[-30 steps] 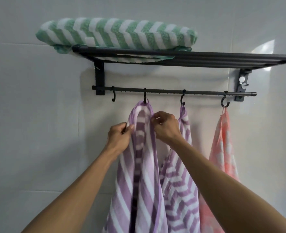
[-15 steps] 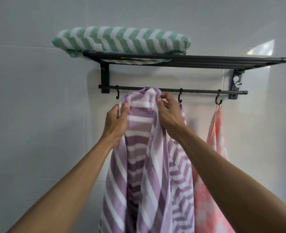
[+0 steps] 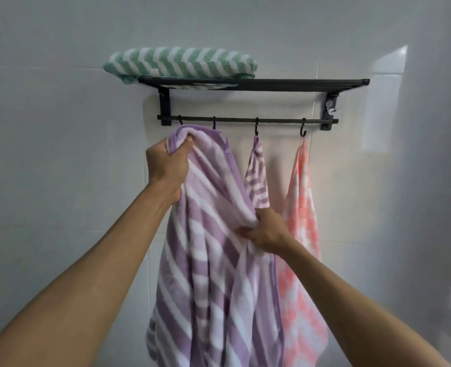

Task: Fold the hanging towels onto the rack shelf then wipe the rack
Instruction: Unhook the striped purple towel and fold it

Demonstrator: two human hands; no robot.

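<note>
- The purple striped towel (image 3: 208, 234) is held up in front of the rack (image 3: 248, 84), off its hook, with its top just below the hook bar (image 3: 245, 120).
- Its upper corner is clenched by the raised left hand (image 3: 167, 165).
- Its side edge is pinched lower down by the right hand (image 3: 265, 231), arm stretched forward.
- A second purple towel (image 3: 257, 178) and a pink towel (image 3: 302, 234) are hung on hooks.
- A folded green towel (image 3: 179, 62) is laid on the shelf.

Shelf (image 3: 298, 84) right part bare; green towel (image 3: 179, 62) fills left end; hung towels below.
</note>
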